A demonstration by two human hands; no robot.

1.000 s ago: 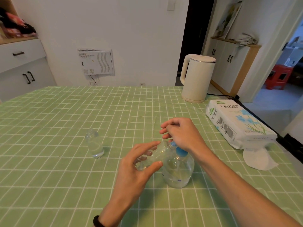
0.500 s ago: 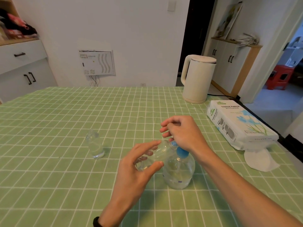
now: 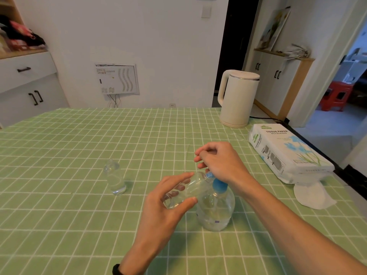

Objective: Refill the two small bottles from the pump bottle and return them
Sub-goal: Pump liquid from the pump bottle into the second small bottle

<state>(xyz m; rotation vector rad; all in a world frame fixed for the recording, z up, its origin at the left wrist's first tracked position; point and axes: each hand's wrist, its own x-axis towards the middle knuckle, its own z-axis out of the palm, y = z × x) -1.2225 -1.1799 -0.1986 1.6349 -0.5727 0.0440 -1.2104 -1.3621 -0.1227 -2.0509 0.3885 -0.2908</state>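
Left hand (image 3: 164, 207) grips tilted small bottle (image 3: 191, 188) against pump bottle (image 3: 216, 212); right hand (image 3: 222, 161) rests on pump, fingers curled, grip indeterminable

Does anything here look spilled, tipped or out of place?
No spill shows. One loose tissue sticks out from beneath the tissue pack; the small bottle in the left hand tilts toward the pump bottle.

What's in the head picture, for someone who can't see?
A left hand holds a small bottle tilted at the blue nozzle of a pump bottle; the right hand grips its pump. A second small bottle stands on the green tablecloth.
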